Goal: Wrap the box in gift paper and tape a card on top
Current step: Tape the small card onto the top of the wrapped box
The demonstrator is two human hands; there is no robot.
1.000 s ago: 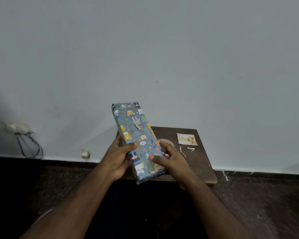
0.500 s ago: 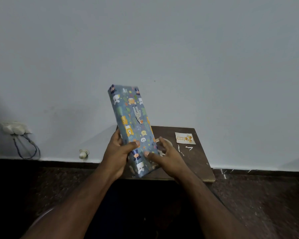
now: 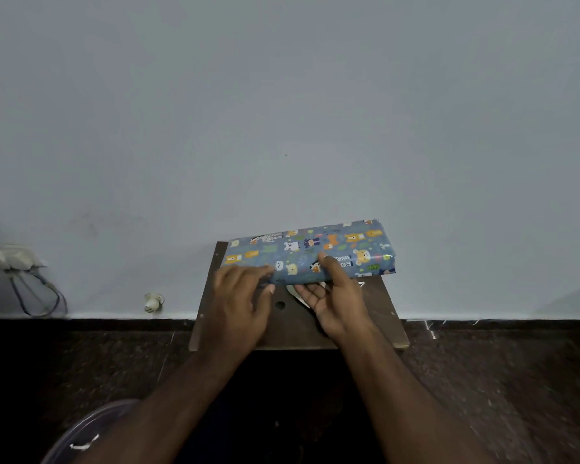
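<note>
Head view shows me the wrapped box (image 3: 310,251), covered in blue gift paper printed with small cartoon animals, lying lengthwise across the far part of a small dark wooden board (image 3: 379,313) that sits on the floor against the wall. Its right end reaches a little past the board's right edge, and it looks slightly tipped, near edge lifted; whether the far edge rests on the board I cannot tell.

I see my right hand (image 3: 337,303) gripping the box at its near edge, thumb laid across the top face, the other fingers curled beneath. My left hand (image 3: 240,306) comes in from the left with fingers fairly straight, their tips touching the box's near left corner; the thumb sits just under that edge. I read it as pressing rather than clasping.

Just under the box, between the two hands, a pale curved thing (image 3: 295,294) peeks out, mostly hidden, and I cannot name it. A round hole (image 3: 280,305) shows in the board beside it.

Farther out, a pale grey wall (image 3: 282,112) fills the upper half. At far left a white socket (image 3: 9,259) with dark looped wires (image 3: 39,293) hangs low, and a small white fitting (image 3: 153,302) sits at the wall's base. Dark speckled floor (image 3: 499,380) spreads around, with a clear plastic rim (image 3: 81,430) at bottom left.
</note>
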